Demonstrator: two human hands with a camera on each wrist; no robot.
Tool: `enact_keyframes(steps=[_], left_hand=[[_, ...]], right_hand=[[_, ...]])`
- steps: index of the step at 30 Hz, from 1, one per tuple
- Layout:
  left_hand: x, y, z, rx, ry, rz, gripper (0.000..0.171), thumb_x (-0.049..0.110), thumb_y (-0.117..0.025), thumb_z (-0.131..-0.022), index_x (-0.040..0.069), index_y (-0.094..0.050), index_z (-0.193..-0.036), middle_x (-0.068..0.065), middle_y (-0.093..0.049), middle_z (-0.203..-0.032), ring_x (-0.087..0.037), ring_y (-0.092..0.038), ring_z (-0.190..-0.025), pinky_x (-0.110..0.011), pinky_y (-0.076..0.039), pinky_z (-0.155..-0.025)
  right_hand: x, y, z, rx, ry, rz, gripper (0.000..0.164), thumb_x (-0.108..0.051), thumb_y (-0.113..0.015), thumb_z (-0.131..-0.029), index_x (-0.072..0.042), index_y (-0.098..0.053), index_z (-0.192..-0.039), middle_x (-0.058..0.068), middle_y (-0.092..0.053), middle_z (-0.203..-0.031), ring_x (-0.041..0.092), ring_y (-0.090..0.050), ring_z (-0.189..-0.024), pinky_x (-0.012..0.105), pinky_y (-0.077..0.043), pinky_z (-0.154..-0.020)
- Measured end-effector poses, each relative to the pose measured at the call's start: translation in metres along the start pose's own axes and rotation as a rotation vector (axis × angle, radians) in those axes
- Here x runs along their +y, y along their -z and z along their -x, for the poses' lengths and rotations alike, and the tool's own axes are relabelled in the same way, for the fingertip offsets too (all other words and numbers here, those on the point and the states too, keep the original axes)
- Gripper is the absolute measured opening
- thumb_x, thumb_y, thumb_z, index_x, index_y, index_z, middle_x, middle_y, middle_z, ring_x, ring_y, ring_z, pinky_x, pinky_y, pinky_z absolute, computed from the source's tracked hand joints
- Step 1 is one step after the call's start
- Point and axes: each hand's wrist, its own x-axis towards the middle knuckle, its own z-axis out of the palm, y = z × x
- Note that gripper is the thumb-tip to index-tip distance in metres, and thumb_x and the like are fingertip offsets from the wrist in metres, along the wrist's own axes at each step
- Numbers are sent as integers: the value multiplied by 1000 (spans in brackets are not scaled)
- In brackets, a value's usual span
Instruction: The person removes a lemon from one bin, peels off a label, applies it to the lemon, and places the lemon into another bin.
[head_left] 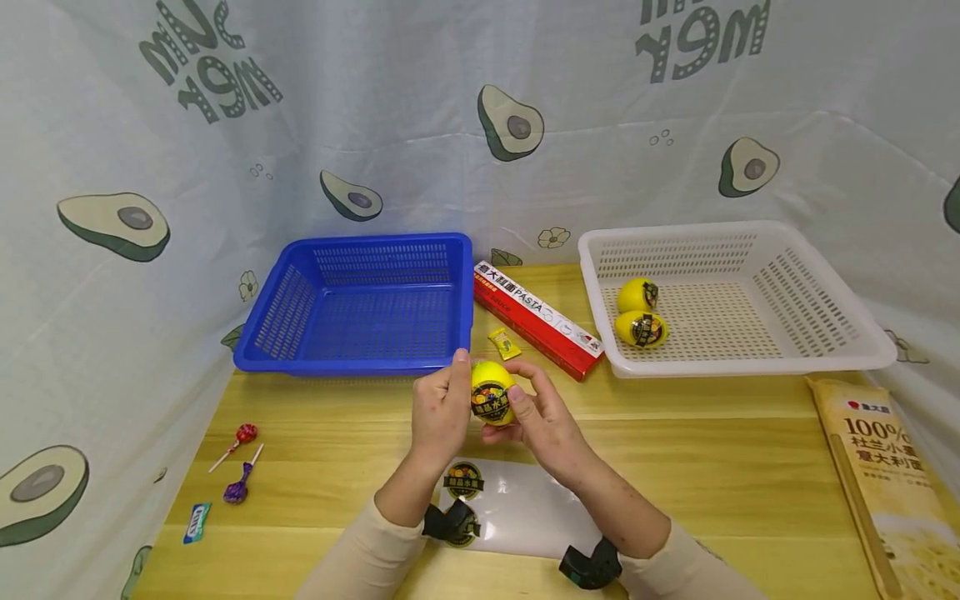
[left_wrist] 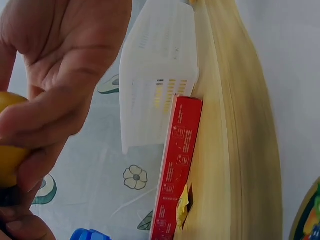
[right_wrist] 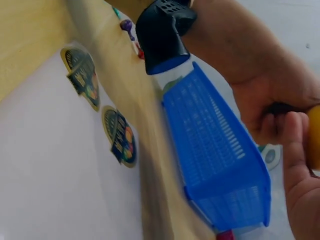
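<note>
Both hands hold a yellow lemon [head_left: 489,375] with a round black fruit label [head_left: 491,403] facing up, just in front of the blue basket. My left hand [head_left: 441,410] grips its left side, thumb raised. On the other side, my right hand [head_left: 546,427] has its thumb on the label's edge and fingers around the lemon. Below the hands lies a glossy sheet [head_left: 536,508] with similar round labels along its left end, partly covered by the left wrist's camera. Two more labelled lemons, one [head_left: 636,295] behind the other [head_left: 634,330], sit in the white basket [head_left: 750,367].
The blue basket [head_left: 352,367] stands at the back left. Between the baskets are a red pasta box [head_left: 536,321] and a small yellow packet [head_left: 504,343]. Two lollipops, red [head_left: 246,432] and purple [head_left: 236,492], and a blue-white wrapper [head_left: 197,523] lie left; a pasta bag [head_left: 885,483] lies right.
</note>
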Motion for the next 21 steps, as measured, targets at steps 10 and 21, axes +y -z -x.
enact_keyframes(steps=[10,21], left_hand=[[2,5,-4,-220,43,-220,61,36,-40,-111,9,-67,-64,2,-57,-55,-5,-47,-52,-23,-40,-46],[4,-1,-2,-286,-87,-206,34,38,-54,-105,13,-75,-95,0,-70,-86,-10,-60,-80,-24,-51,-69]], right_hand=[[-13,9,-3,89,-243,381,45,-35,-56,-105,-6,-45,-138,17,-72,-89,22,-63,-60,31,-56,-61],[-5,9,0,142,-137,253,61,-46,-64,-98,-5,-44,-138,17,-69,-87,19,-66,-64,30,-60,-66]])
